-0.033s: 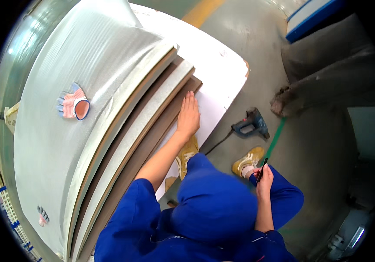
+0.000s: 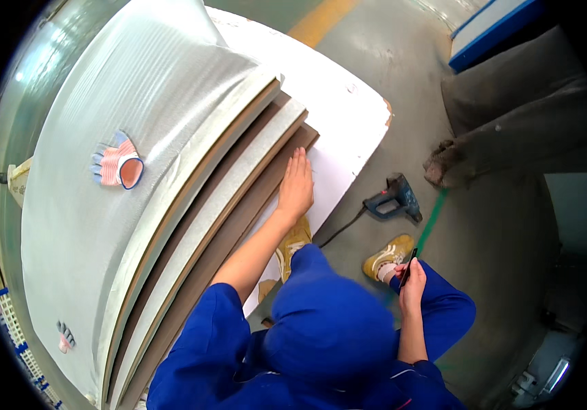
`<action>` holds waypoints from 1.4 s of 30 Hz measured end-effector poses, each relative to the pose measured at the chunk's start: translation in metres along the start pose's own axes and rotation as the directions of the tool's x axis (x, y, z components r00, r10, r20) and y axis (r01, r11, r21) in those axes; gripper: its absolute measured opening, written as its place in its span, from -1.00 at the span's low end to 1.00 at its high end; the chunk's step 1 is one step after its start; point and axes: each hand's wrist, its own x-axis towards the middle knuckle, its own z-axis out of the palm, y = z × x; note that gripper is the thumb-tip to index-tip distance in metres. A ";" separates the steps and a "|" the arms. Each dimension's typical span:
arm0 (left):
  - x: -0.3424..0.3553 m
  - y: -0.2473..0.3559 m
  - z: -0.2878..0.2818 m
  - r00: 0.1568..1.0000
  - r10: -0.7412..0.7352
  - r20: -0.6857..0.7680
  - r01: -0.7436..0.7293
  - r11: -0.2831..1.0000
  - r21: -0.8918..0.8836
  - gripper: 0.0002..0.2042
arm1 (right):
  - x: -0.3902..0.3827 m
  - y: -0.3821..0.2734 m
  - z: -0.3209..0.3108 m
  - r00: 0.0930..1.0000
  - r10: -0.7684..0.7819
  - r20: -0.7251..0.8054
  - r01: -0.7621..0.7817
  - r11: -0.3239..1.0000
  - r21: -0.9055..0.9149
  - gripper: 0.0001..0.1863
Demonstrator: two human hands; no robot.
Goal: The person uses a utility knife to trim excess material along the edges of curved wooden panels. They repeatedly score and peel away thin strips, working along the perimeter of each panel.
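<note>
My left hand (image 2: 296, 186) lies flat along the edge of a brown board (image 2: 259, 195), fingers stretched out and close together. This board is the lowest visible one in a stepped stack. Above it are a pale-faced panel (image 2: 237, 175) and a top panel covered in translucent film (image 2: 170, 82). Over my right leg, my right hand (image 2: 413, 290) is closed around a slim dark object (image 2: 409, 268); its kind cannot be made out. A red-and-white striped glove (image 2: 120, 164) with blue-grey fingers rests on the film, and a smaller-looking glove (image 2: 66, 337) lies nearer on the same panel.
Beneath the stack, a white sheet (image 2: 348, 113) sticks out to the right. A corded pistol-shaped power tool (image 2: 396, 198) lies on the floor beyond my yellow shoe (image 2: 387, 257). Dark bulky covering (image 2: 512, 102) stands at the far right, near a green floor line (image 2: 434, 213).
The view has shifted very slightly, and my blue-clad knee appears a little farther left. Both hands keep the same places and holds.
</note>
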 end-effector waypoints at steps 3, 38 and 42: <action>0.000 -0.001 -0.005 0.997 0.066 0.028 -0.066 0.998 0.000 -0.53 | 0.015 -0.002 0.022 0.997 0.038 0.063 -0.037 0.999 -0.005 -0.59; 0.032 -0.007 -0.008 0.998 0.008 0.069 0.003 0.987 -0.159 -0.89 | 0.202 -0.002 0.265 0.848 -0.197 0.492 0.297 0.945 -0.135 -0.82; 0.029 -0.010 -0.021 0.987 -0.159 0.021 0.154 0.906 -0.395 -0.76 | 0.206 -0.006 0.277 0.810 -0.245 0.532 0.368 0.920 -0.136 -0.82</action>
